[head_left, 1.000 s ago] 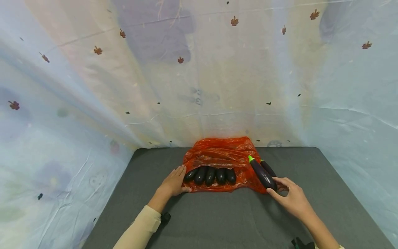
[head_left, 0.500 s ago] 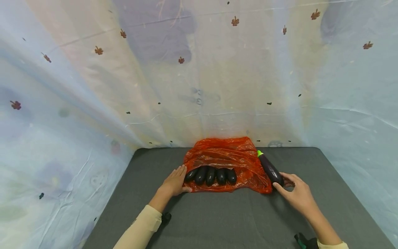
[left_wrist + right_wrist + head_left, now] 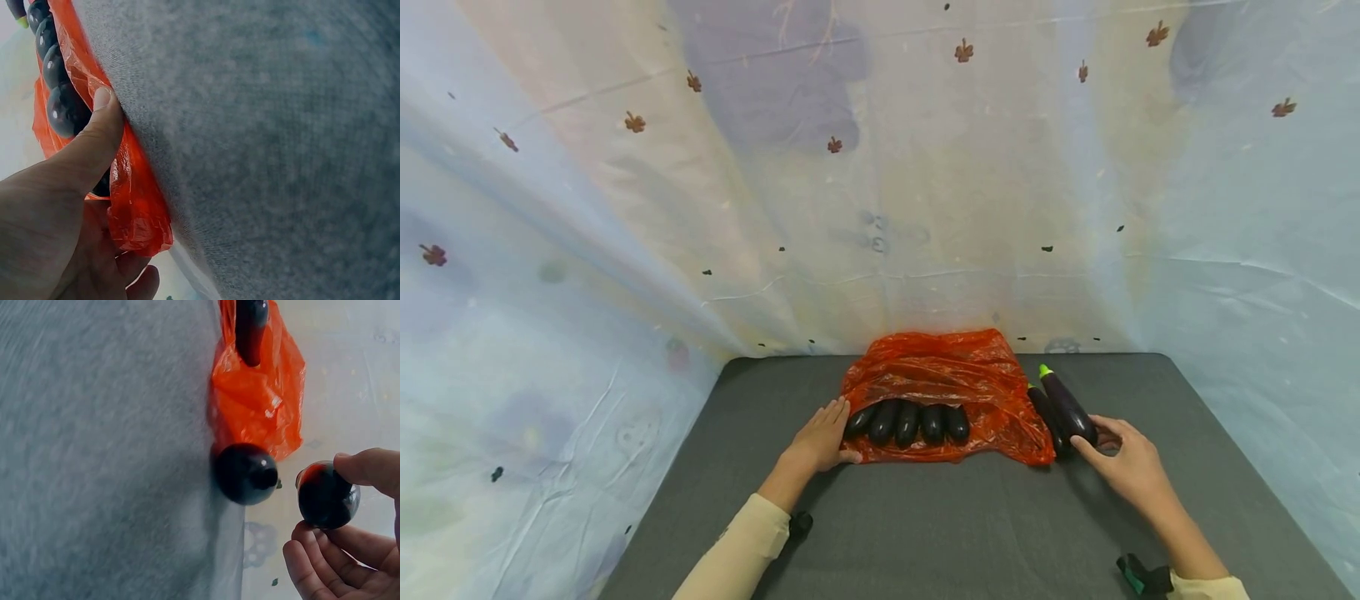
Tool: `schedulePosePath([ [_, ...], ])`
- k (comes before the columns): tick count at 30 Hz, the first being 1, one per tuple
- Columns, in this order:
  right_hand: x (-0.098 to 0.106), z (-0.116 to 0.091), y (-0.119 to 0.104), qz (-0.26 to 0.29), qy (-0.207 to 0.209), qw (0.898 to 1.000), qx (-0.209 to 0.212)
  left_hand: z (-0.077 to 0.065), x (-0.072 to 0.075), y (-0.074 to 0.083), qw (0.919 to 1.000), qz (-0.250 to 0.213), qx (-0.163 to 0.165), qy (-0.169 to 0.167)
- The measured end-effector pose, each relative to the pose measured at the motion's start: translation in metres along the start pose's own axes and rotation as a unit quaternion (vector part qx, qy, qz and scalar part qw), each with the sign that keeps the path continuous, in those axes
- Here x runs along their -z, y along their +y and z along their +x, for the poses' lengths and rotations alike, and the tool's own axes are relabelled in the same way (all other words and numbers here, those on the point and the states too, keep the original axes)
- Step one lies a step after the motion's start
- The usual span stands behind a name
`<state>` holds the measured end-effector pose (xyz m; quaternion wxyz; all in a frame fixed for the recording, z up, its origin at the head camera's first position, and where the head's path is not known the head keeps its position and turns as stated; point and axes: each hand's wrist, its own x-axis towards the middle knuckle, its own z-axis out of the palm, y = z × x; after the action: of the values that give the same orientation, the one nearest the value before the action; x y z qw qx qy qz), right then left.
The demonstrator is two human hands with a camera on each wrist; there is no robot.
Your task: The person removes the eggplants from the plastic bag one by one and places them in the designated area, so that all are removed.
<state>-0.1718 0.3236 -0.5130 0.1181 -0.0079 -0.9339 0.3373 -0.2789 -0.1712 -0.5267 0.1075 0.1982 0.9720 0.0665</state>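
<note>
My right hand point(image 3: 1129, 462) pinches the blunt end of a dark purple eggplant point(image 3: 1067, 408) between thumb and fingers, its green stem pointing away. In the right wrist view this eggplant point(image 3: 326, 503) is seen end-on, above the table surface. A second eggplant point(image 3: 1042, 410) lies just left of it, along the right edge of a red plastic bag point(image 3: 932, 354). Several eggplants point(image 3: 907, 425) lie side by side in the bag's mouth, blunt ends toward me. Flat along the bag's left edge rests my left hand point(image 3: 820, 437); its thumb presses on the red film point(image 3: 134, 187).
The grey cloth-covered table point(image 3: 925, 525) extends toward me and to both sides of the bag. Behind it hangs a pale patterned sheet point(image 3: 910, 192), close to the table's far edge. Dark wrist straps show on both forearms.
My right hand has carried its eggplant rightward from over the bag, past the second eggplant, to that one's right side. The left hand and the bag have stayed put.
</note>
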Motion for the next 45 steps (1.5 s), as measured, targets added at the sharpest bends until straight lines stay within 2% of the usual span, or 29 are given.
schedulePosePath([
  [8, 0.0, 0.003, 0.014, -0.007, -0.014, 1.0, -0.016, -0.002, 0.004, 0.003, 1.0, -0.007, 0.001, 0.005],
  [21, -0.002, 0.008, 0.026, -0.017, -0.023, 0.999, -0.021, -0.001, 0.002, 0.002, 1.0, -0.001, -0.003, -0.005],
  [32, -0.004, 0.012, 0.039, -0.031, -0.039, 0.998, -0.034, 0.001, 0.0, 0.001, 1.0, -0.005, -0.001, 0.007],
  [45, -0.004, 0.015, 0.038, -0.034, -0.079, 0.995, -0.05, -0.001, 0.002, 0.002, 0.9999, -0.011, -0.003, 0.004],
])
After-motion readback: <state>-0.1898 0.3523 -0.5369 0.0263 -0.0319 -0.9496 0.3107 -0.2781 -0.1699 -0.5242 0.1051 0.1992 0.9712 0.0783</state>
